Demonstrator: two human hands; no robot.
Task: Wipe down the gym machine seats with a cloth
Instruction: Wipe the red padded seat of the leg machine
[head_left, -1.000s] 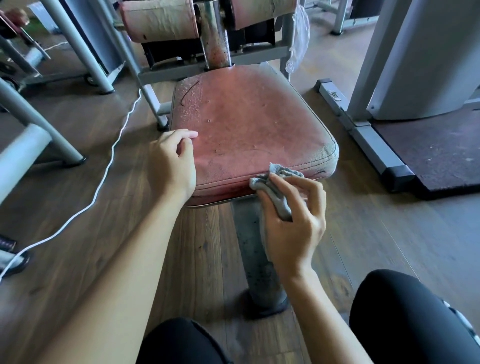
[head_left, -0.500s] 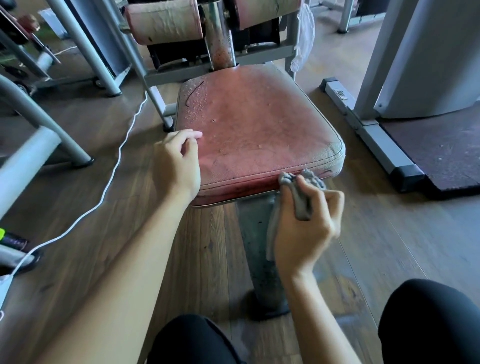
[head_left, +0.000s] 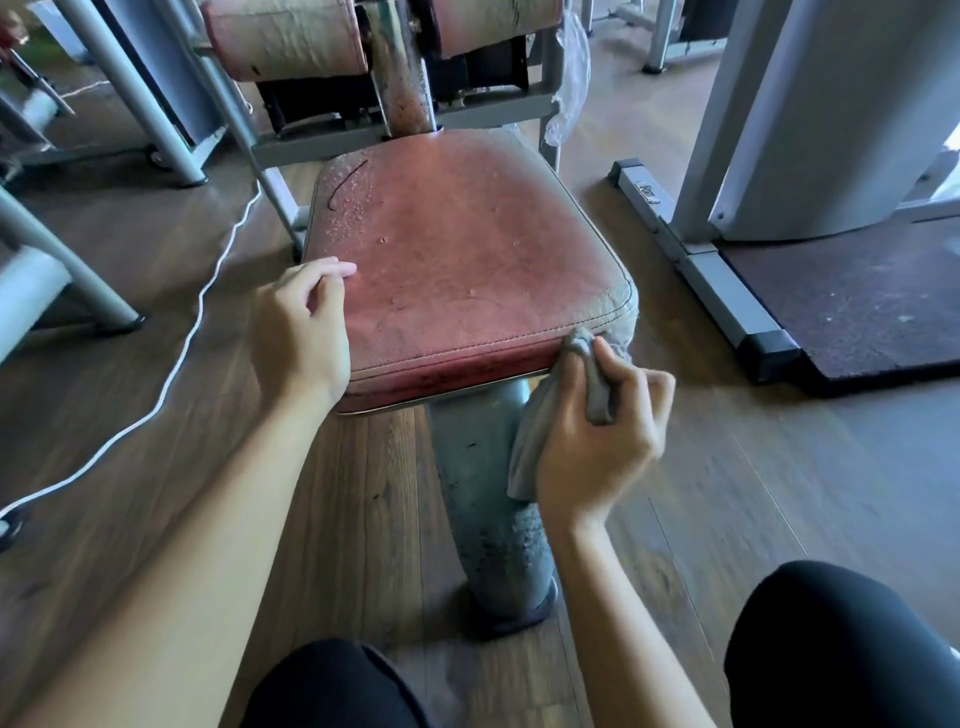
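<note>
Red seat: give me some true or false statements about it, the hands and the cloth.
1. The right hand grips a grey cloth. True.
2. The cloth is pressed on the middle of the seat. False: it touches the seat's front right corner.
3. The left hand rests at the seat's left edge. True.
4. The left hand holds a spray bottle. False: it holds nothing.
5. A white cable lies on the floor left of the seat. True.
</note>
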